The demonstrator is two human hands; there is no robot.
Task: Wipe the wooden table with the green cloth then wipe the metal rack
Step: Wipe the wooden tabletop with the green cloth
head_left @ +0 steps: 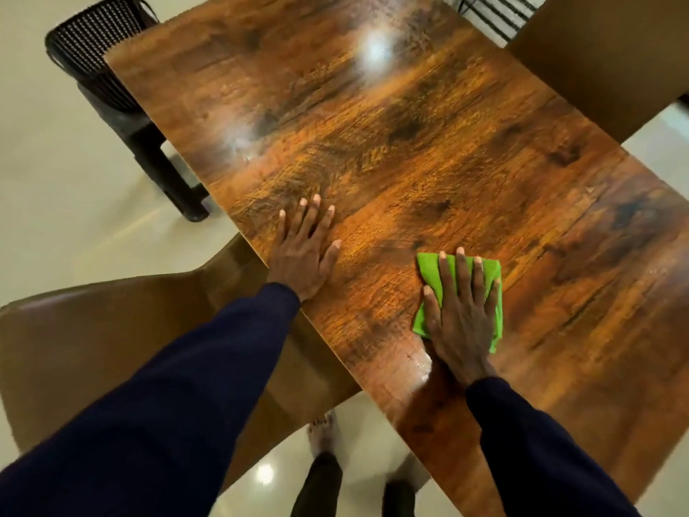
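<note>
Pressure is being applied to the green cloth (432, 296) by the right hand (460, 315), whose fingers (464, 278) are spread flat over it rather than clenched around it; the cloth is thus pinned, not gripped, against the wooden desk (391, 125) at the lower right of centre, close to the near edge. The left hand (304, 251) is laid palm-down on the bare wood at centre frame, its fingers released and holding nothing (it appears to serve as a brace). Several risks can be judged from this arrangement. Because the cloth is only pressed flat, it could bunch up or slip from under the palm on a quick stroke, and near the desk edge it might be pushed off onto the floor. A sheen just below the right wrist suggests moisture, so streaks may be left if strokes are not overlapped. The far half of the desk, toward the upper left of the frame, could be missed, since reaching it calls for a long lean past the brown chair (112, 348) at lower left. The metal rack (492, 11) is glimpsed only partly at the top right, behind a brown panel, and it seems not yet wiped.
</note>
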